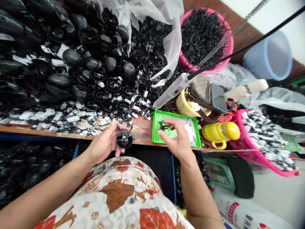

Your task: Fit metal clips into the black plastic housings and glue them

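Black part (124, 138) clamped in left hand (106, 139) near bench edge (142, 142); right hand (177, 138) spread apart.

Brown wooden bench (141, 128), heaped black parts (72, 57), scattered white pieces (72, 118), green tray (154, 127), yellow bottle (215, 131).

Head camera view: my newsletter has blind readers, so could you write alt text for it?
A person's left hand holds a round black part while the right hand is over a green tray, at a workbench heaped with black domed parts and white pieces. A pale corded tool and a yellow bottle are nearby.
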{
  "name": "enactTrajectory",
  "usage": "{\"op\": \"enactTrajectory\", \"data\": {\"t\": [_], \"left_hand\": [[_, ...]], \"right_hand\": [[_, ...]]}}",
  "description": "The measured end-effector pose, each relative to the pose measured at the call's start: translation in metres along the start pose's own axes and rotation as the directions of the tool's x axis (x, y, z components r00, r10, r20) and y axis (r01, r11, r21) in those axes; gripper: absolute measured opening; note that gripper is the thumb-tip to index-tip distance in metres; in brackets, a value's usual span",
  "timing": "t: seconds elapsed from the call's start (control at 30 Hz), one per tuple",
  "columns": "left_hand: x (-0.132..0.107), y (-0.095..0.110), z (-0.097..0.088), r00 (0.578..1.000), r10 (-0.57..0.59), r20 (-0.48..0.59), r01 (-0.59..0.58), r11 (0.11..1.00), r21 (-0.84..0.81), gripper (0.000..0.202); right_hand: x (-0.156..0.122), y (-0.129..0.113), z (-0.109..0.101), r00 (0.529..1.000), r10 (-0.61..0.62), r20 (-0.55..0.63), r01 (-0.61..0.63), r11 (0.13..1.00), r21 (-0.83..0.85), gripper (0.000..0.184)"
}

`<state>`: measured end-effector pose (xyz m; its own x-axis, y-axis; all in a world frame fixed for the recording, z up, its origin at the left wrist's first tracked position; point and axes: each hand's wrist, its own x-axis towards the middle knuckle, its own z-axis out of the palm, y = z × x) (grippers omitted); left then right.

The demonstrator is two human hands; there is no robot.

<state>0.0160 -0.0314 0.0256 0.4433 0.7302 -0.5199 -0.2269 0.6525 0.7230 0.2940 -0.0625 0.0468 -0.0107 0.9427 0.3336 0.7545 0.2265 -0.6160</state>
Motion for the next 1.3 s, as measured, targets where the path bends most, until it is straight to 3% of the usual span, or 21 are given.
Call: {"op": "enactTrajectory", "data": {"t": [0.1,0.2,0.5,0.63,0.73,0.87,0.97,1.03,1.1,1.3], "left_hand": [[0.0,-0.003,0.003,1.0,0.013,0.017,-0.013,1.0,0.013,0.059],[0.001,-0.006,0.003,0.998,0.043,0.051,-0.045,0.998,0.039,0.062],[0.001,-0.013,-0.006,0.996,0.094,0.011,-0.094,0.981,0.167,0.068],[0.0,-0.01,-0.006,0.994,0.097,0.049,-0.103,0.985,0.139,0.048],[-0.001,-0.006,-0.004,0.991,0.105,0.083,-0.118,0.977,0.176,0.039],[-0.002,-0.004,-0.006,0.989,0.146,0.03,-0.149,0.961,0.231,0.038],[-0.001,-0.004,-0.009,0.983,0.183,-0.004,-0.175,0.948,0.265,0.039],[-0.001,-0.006,-0.011,0.966,0.258,0.012,-0.247,0.911,0.331,0.043],[-0.001,-0.009,-0.012,0.932,0.357,0.056,-0.346,0.836,0.426,0.048],[-0.004,-0.018,-0.019,0.843,0.504,0.189,-0.503,0.613,0.608,0.051]], "right_hand": [[0.001,-0.045,0.026,0.951,-0.292,0.1,0.271,0.946,0.18,0.04],[0.004,-0.064,0.046,0.906,-0.389,0.168,0.352,0.911,0.215,0.047],[0.005,-0.055,0.062,0.877,-0.387,0.285,0.356,0.922,0.155,0.067],[0.002,-0.054,0.067,0.882,-0.368,0.294,0.346,0.93,0.126,0.066],[0.0,-0.053,0.07,0.887,-0.367,0.28,0.341,0.93,0.139,0.065],[0.0,-0.053,0.07,0.892,-0.379,0.246,0.341,0.922,0.186,0.059],[0.002,-0.052,0.07,0.937,-0.331,0.111,0.3,0.926,0.229,0.047],[0.002,-0.051,0.071,0.967,-0.253,0.014,0.242,0.939,0.243,0.038],[0.0,-0.051,0.074,0.974,-0.226,-0.007,0.219,0.938,0.27,0.03],[-0.008,-0.056,0.072,0.944,-0.328,0.02,0.304,0.893,0.333,0.012]]}}
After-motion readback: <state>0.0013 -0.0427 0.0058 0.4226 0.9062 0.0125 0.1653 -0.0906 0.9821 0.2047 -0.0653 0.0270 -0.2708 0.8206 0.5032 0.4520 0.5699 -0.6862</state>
